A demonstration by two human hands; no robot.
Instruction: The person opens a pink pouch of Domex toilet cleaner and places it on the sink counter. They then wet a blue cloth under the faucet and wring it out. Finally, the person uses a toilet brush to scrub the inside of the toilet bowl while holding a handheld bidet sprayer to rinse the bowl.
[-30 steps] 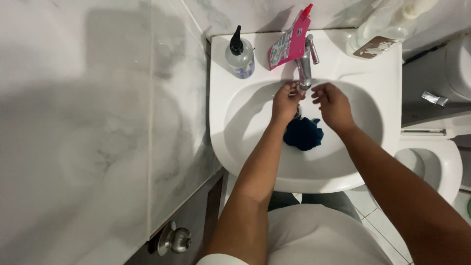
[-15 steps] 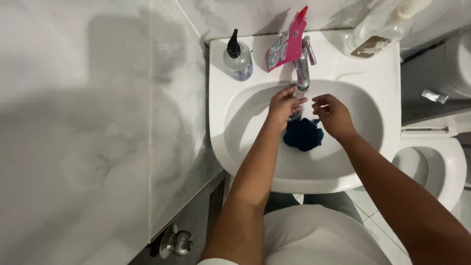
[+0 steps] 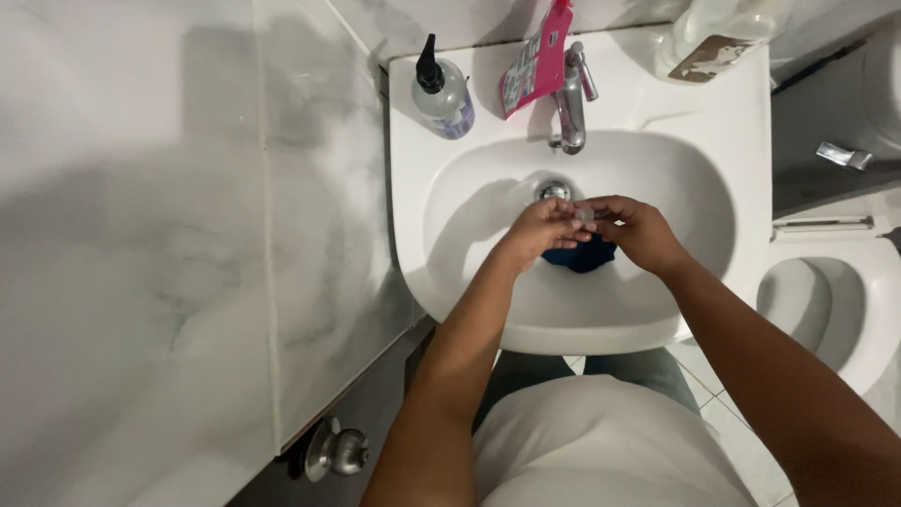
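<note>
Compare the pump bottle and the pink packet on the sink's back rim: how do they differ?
The pump bottle is clear and rounded with a black pump; the pink packet is flat and opaque. The bottle stands upright left of the tap; the packet leans beside it. Both rest on the white sink.

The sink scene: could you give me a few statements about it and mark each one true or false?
1. Both hands, the left hand and the right hand, meet over the basin of the white sink. True.
2. A dark blue cloth lies in the basin under the hands. True.
3. The soap pump bottle has a red pump top. False: its top is black, on a clear bottle.
4. The pink pouch lies down in the basin. False: it stands on the sink's back ledge beside the metal tap.
5. A toilet is to the right of the sink. True.
</note>
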